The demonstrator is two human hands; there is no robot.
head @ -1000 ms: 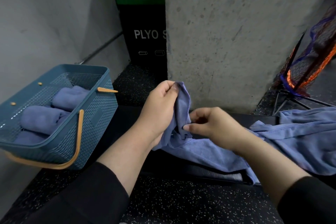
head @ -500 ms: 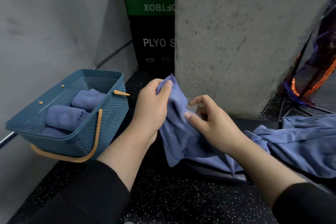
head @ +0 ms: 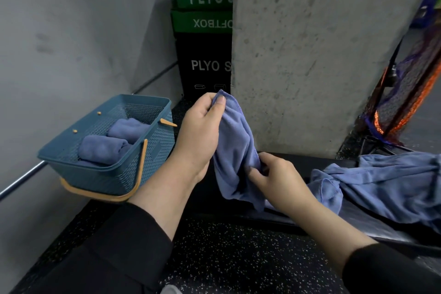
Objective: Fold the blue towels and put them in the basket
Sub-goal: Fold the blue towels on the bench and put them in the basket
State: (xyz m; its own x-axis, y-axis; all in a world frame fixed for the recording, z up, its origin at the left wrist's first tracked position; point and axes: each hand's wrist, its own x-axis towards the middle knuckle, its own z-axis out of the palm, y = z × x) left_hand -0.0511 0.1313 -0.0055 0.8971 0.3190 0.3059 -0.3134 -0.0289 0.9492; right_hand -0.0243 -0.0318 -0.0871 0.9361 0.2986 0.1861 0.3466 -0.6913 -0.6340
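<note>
Blue towels (head: 236,150): two in basket (head: 112,174).

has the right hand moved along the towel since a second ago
Yes. The right hand has slid down the towel, away from the left hand that pinches its top corner by the concrete pillar.
</note>
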